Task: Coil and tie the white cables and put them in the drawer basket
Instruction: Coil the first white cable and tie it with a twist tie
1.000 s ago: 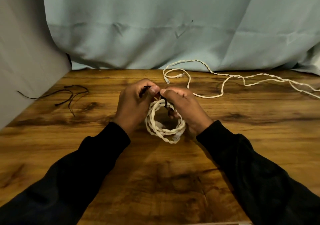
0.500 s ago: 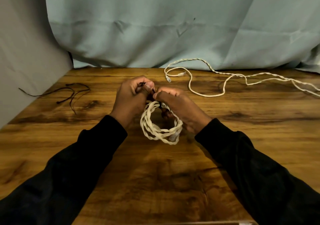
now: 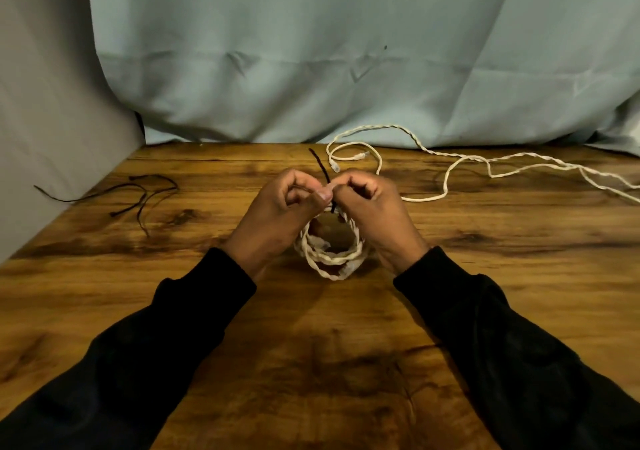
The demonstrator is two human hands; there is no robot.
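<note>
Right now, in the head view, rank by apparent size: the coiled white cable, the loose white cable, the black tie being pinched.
1. loose white cable, sprawling across the far table.
2. coiled white cable, a compact ring between the hands.
3. black tie, a short strand, partly hidden by fingers.

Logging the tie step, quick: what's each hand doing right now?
Left hand: pinching the black tie above the coiled cable.
Right hand: pinching the same tie.
</note>
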